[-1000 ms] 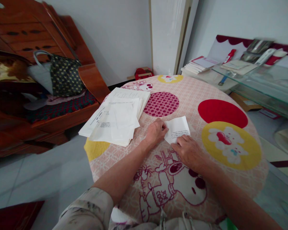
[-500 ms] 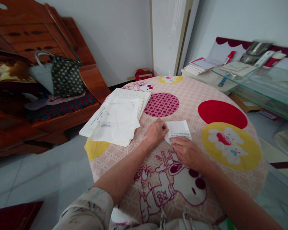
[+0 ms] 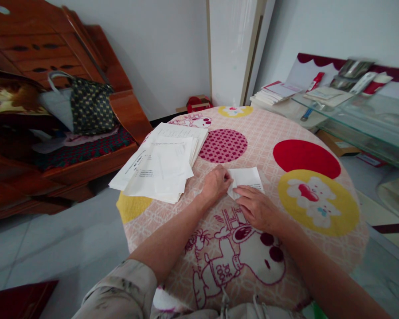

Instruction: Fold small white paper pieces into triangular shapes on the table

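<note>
**Left hand (image 3: 216, 182) and right hand (image 3: 256, 207) meet over a small white paper (image 3: 248, 175)**

The small white paper lies on the patterned tablecloth (image 3: 269, 126), right of a larger stack of papers (image 3: 171, 166) and apart from it. Lines of print show on its lower part. The left hand is at its left edge, fingers curled inward; whether they pinch the edge or only press it, one cannot tell. The right hand reaches over the lower part, its fingers close together and touching the sheet; its thumb is hidden, so any grip cannot be made out.

Beyond the table's left side, a dark patterned bag (image 3: 91, 106) sits on a wooden bench (image 3: 124, 110). On the right stands a glass shelf (image 3: 369, 122).
</note>
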Demonstrator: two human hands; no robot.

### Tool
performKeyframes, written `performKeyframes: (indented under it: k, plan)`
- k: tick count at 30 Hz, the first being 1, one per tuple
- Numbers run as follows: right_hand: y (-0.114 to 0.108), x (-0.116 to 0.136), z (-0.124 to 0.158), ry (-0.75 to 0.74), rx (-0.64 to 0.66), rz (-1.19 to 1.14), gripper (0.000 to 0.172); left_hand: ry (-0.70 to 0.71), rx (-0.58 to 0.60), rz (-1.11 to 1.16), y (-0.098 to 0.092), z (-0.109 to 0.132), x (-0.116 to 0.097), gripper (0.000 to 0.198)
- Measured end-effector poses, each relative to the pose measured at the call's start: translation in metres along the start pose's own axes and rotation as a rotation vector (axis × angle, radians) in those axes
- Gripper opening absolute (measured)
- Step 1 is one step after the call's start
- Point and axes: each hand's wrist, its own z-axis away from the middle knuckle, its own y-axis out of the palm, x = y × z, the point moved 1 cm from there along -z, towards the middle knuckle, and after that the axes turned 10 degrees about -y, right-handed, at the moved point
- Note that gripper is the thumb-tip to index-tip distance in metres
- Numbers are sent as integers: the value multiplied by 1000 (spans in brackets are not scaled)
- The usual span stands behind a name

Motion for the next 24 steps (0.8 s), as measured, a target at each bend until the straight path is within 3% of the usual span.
performKeyframes:
  k: [8, 13, 16, 19, 24]
  plan:
    - [-2, -7, -4, 42, 15, -20, 19, 46, 2, 35, 1, 0, 3, 6]
    - [-4, -8, -6, 51, 19, -30, 18, 211, -66, 63, -13, 7, 6, 8]
    - [-5, -7, -8, 39, 22, -41, 19, 313, 30, -23, -18, 19, 5, 13]
    - [-6, -7, -9, 38, 20, -55, 19, 444, 224, -146, -16, 35, 1, 14]
    - [-4, -8, -9, 38, 29, -30, 18, 556, 208, -284, -15, 58, 4, 22]
